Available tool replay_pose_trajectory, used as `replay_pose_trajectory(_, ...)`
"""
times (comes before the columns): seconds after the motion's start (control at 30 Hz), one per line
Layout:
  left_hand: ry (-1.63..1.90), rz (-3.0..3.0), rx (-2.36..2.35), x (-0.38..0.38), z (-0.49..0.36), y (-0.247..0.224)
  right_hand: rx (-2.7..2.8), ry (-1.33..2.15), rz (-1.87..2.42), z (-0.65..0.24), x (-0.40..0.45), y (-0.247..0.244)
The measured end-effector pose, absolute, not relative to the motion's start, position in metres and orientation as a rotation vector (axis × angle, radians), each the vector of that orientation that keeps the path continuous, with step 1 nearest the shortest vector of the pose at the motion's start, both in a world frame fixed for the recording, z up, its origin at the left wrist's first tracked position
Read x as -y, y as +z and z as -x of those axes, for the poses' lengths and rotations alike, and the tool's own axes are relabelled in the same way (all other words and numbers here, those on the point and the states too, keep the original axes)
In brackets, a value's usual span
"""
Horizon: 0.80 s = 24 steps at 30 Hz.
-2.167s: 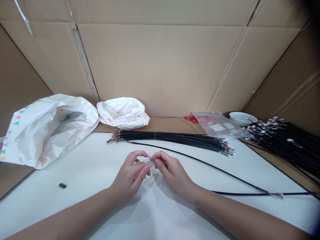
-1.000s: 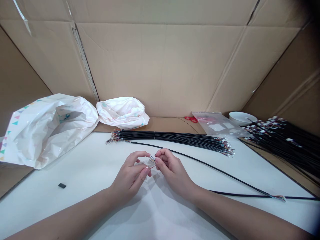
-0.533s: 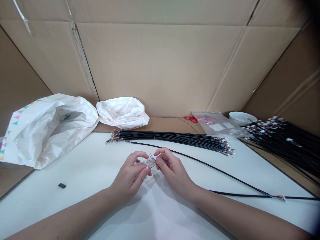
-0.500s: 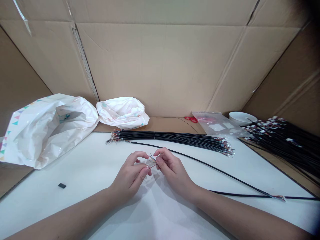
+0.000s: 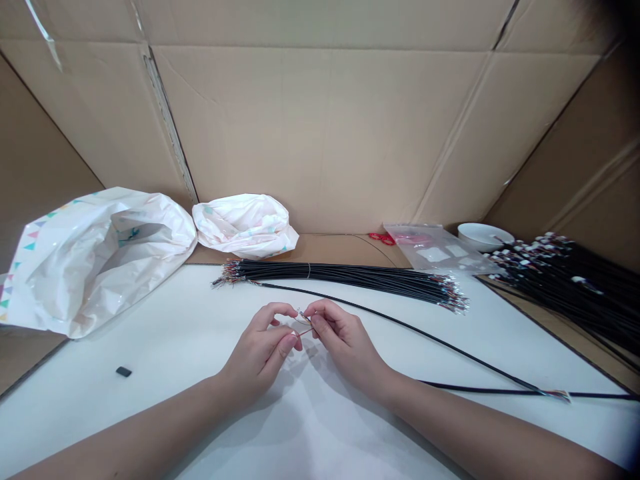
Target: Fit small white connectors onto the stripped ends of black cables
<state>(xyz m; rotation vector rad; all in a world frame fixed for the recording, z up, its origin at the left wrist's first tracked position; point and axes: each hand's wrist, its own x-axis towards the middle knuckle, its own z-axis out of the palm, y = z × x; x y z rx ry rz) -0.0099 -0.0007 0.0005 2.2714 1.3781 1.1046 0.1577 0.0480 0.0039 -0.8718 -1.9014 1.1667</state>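
Note:
My left hand (image 5: 267, 339) pinches the tip of a thin reddish wire (image 5: 305, 332) between thumb and finger. Opposite it, my right hand (image 5: 341, 333) is closed on the fanned, thin coloured wires (image 5: 303, 316) of a cable end. The black cable (image 5: 450, 387) seems to run out from behind my right wrist to the right, though its link to the wires is hidden. Behind the hands, a single black cable (image 5: 390, 319) lies slantwise across the white table (image 5: 200, 427), its bare wire ends at the lower right.
A tied bundle of black cables (image 5: 330, 272) lies behind my hands. White plastic bags (image 5: 145, 267) stand at the left, near a small black piece (image 5: 123, 371). Red-handled scissors (image 5: 383, 238), a clear bag (image 5: 440, 250), a white bowl (image 5: 485, 236) and a cable heap (image 5: 595, 287) are on the right.
My right index finger has shifted slightly left, over the fanned wire tips. The left hand keeps its pinch on the reddish wire.

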Motion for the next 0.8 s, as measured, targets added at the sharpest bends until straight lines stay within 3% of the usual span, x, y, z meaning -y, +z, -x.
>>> replay_pose_trajectory(0.8,1.090,-2.226,-1.368,0.0013,0.0103,0.0004,1.850,1.217,0.946,-0.1570,-0.0485,0.0015)
